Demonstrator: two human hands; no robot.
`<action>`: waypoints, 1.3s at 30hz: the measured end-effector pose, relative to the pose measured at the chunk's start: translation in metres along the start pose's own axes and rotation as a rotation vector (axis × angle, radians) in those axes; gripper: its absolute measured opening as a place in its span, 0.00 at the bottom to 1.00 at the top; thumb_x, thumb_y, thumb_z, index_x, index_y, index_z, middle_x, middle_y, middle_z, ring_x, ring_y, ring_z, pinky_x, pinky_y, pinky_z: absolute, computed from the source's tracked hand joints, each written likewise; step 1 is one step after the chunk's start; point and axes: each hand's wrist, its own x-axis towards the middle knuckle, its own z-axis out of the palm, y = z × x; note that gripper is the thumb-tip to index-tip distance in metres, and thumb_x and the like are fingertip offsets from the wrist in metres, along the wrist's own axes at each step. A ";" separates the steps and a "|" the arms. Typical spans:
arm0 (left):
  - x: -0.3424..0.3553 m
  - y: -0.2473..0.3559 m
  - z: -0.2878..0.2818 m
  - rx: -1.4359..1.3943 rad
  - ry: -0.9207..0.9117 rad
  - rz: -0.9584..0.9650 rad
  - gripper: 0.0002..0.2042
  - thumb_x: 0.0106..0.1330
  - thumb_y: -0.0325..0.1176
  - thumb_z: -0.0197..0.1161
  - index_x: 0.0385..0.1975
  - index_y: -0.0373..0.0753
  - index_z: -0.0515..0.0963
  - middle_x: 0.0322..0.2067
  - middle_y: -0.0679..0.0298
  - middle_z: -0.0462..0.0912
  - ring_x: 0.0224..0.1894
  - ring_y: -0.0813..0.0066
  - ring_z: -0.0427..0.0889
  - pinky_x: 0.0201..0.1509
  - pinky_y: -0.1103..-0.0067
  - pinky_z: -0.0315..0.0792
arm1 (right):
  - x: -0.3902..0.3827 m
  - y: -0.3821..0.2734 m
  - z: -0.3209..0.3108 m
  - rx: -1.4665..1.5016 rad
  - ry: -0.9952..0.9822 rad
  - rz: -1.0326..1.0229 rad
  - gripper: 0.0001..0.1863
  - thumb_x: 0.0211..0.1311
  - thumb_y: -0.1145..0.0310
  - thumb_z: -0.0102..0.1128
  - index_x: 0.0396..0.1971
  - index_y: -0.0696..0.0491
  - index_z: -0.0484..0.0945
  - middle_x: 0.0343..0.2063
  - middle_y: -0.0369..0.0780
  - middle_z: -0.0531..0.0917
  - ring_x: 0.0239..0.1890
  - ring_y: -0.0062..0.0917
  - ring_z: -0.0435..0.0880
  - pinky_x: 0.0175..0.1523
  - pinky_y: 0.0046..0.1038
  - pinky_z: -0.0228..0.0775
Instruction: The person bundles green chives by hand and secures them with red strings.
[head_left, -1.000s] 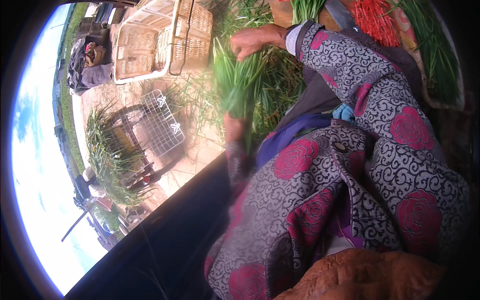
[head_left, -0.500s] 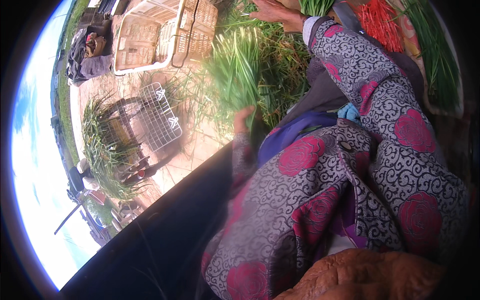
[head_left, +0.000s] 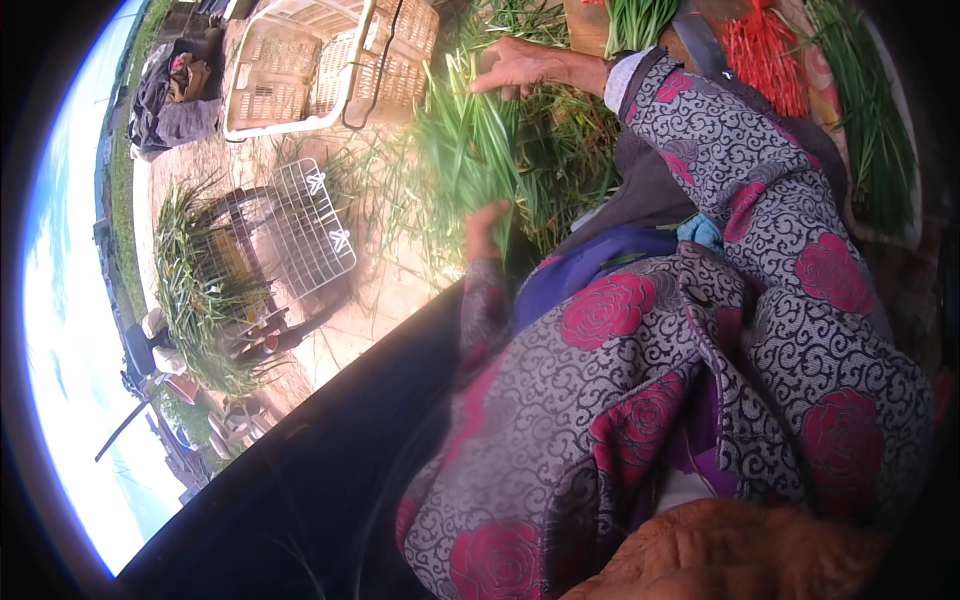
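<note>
A pale plastic crate (head_left: 268, 85) sits near a heap of loose greens (head_left: 572, 160). Beside that heap, the bunch of green stalks (head_left: 455, 150) stretches between my hands. My right hand (head_left: 522, 67) is at its paler end; whether those fingers pinch any stalks, I cannot tell. My left hand (head_left: 487, 228) is wrapped around the other end. I judge this as working over the pale ends; the next move calls for a steady left grip and light right fingers.

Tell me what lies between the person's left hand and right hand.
In the head view, a bunch of long green leaves fills the stretch between the left hand and right hand.
</note>
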 end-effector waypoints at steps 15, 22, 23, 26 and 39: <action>-0.020 0.022 0.013 0.150 0.063 -0.041 0.14 0.51 0.23 0.67 0.38 0.28 0.77 0.27 0.59 0.82 0.22 0.68 0.81 0.28 0.76 0.81 | 0.000 0.010 -0.027 -0.055 -0.349 0.036 0.13 0.61 0.67 0.57 0.31 0.64 0.82 0.28 0.46 0.87 0.27 0.26 0.86 0.26 0.26 0.75; -0.008 0.012 0.005 0.199 0.097 0.049 0.14 0.51 0.21 0.65 0.39 0.28 0.78 0.29 0.57 0.84 0.24 0.67 0.83 0.31 0.75 0.82 | 0.028 0.036 -0.048 -0.610 0.366 -0.211 0.14 0.53 0.65 0.50 0.20 0.60 0.79 0.20 0.53 0.81 0.25 0.44 0.82 0.34 0.44 0.74; -0.006 0.010 0.004 0.174 0.085 0.060 0.15 0.50 0.21 0.65 0.40 0.28 0.77 0.29 0.57 0.84 0.25 0.67 0.84 0.31 0.75 0.82 | 0.030 0.041 -0.056 -0.574 0.479 -0.244 0.14 0.54 0.65 0.50 0.20 0.59 0.79 0.20 0.53 0.80 0.24 0.45 0.82 0.35 0.44 0.74; -0.006 0.006 -0.005 0.193 0.051 0.100 0.16 0.51 0.22 0.65 0.42 0.27 0.77 0.29 0.56 0.84 0.24 0.68 0.84 0.30 0.76 0.82 | 0.033 0.040 -0.074 -0.609 0.928 -0.253 0.10 0.67 0.65 0.54 0.27 0.52 0.76 0.19 0.42 0.76 0.24 0.29 0.79 0.27 0.32 0.68; -0.028 0.010 -0.006 0.029 -0.113 -0.017 0.08 0.52 0.26 0.66 0.29 0.29 0.78 0.21 0.57 0.82 0.21 0.69 0.79 0.27 0.77 0.74 | 0.023 0.015 -0.034 -0.023 -0.271 0.004 0.30 0.57 0.50 0.69 0.55 0.54 0.80 0.53 0.44 0.81 0.60 0.36 0.75 0.63 0.36 0.66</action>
